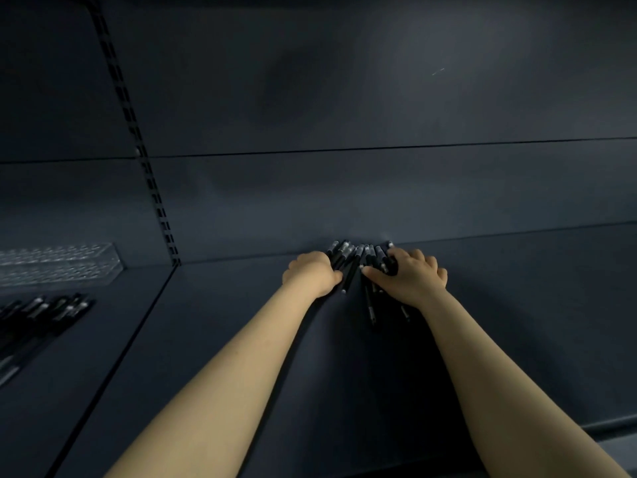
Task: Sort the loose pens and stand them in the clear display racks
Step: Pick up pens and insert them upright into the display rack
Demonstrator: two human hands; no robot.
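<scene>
Black pens (pixel 358 257) at mid-frame are gripped by curled fingers of the left hand (pixel 312 272) and right hand (pixel 412 276), probably bunched up for sorting.

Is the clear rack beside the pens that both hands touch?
No, the clear rack sits far left, beyond the slotted upright, away from those pens.

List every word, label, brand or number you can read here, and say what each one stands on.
No text can be read.
Black pens with pale bands, gripped by the left hand and right hand: pale marks, too blurred to read.
Loose black pens on the left: the same.
Clear plastic display rack: no print shows.
Dark grey shelf: no label shows.
</scene>
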